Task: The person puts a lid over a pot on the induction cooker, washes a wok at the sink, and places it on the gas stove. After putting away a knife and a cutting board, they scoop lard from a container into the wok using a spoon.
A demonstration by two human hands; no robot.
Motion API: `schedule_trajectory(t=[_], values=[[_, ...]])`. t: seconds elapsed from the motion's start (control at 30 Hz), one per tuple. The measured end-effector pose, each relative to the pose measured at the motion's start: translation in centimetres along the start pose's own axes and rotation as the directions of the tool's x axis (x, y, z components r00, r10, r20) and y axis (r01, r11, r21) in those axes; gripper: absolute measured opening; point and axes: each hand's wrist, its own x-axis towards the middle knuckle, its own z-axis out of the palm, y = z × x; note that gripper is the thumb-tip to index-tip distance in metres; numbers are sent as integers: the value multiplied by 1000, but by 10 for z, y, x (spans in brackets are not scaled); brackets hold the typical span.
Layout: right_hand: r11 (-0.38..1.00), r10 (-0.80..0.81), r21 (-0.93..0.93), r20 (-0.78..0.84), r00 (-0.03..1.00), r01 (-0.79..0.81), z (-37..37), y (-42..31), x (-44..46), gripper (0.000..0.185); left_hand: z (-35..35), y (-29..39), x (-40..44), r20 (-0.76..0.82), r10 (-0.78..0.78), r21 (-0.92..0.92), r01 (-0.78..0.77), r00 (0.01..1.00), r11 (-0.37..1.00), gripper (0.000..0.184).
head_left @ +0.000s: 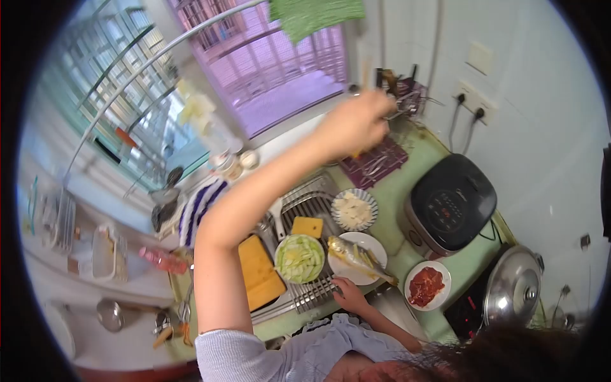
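Observation:
My left hand (364, 125) is raised over the far right of the counter, at the end of a stretched arm. Its fingers look curled closed, but motion blurs them and what they hold is hidden. Just beyond it stand dark-handled utensils (388, 81) in the corner, and a purple rack or mat (374, 164) lies below. Near the counter's front edge my right hand (349, 295) has its fingers apart and holds nothing. It is beside a white plate (372, 275) bearing a whole fish (354, 256). A bowl of sliced green vegetable (300, 259) sits to its left.
A yellow cutting board (259, 274) and a yellow block (308, 226) lie on the metal sink rack (305, 295). Behind is a bowl of white pieces (354, 211). To the right are a rice cooker (449, 204), a plate of red meat (426, 286) and a lidded pot (513, 290).

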Motion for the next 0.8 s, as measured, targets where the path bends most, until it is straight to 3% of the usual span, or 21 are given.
schedule_trajectory(t=[0.1,0.13,0.17,0.2,0.23,0.27,0.3,0.33,0.4,0.43,0.5,0.57,0.6,0.63,0.67,0.7,0.77,0.8], values=[[998,-56,3,167,984,57,18,-4,9,37,-30,45,-128,89,-59,126,48,994,991,33],[999,-49,-8,243,969,53,23,-7,11,37,-43,61,-171,190,-263,56,257,946,965,32],[998,-66,-3,284,957,70,30,-9,13,37,-40,67,-222,125,-384,96,375,915,922,31],[997,-68,47,340,938,55,38,-10,18,36,-28,65,-285,124,-576,8,580,808,815,31],[995,-71,96,395,916,36,47,-11,22,34,-18,71,-346,177,-801,-55,818,572,573,31],[996,-35,92,451,892,-8,56,-11,25,33,-6,78,-407,196,-934,-121,953,297,277,32],[995,-52,95,481,875,7,64,-13,28,33,13,86,-467,143,-989,-511,853,-40,-108,28],[992,-69,124,496,865,8,73,-15,29,33,31,96,-522,226,-908,-800,465,-353,-380,25],[995,-63,102,562,825,7,90,-20,33,33,52,115,-605,345,-729,-922,-71,-592,-380,17],[995,-69,101,579,812,13,97,-24,37,33,67,115,-638,341,-722,-926,-83,-602,-368,17],[993,-110,102,606,787,61,110,-32,40,33,79,117,-675,340,-726,-937,-282,-598,-206,13],[989,-149,103,602,784,108,121,-40,44,33,84,111,-683,388,-722,-915,-331,-573,-229,21],[983,-185,106,590,786,152,124,-43,42,32,87,109,-683,396,-664,-916,-320,-634,-240,27],[984,-179,99,592,786,149,126,-45,41,32,84,105,-674,399,-604,-917,-310,-690,-252,34],[987,-159,92,593,790,129,128,-48,42,32,77,104,-667,464,-587,-880,-424,-664,-216,36],[991,-137,86,592,794,107,130,-49,41,31,80,101,-670,468,-587,-877,-425,-660,-222,36],[996,-86,68,596,798,57,131,-50,39,31,86,97,-674,401,-623,-881,-470,-672,-60,34],[998,-40,55,604,796,8,132,-49,36,31,88,96,-677,404,-622,-881,-468,-670,-69,34]])
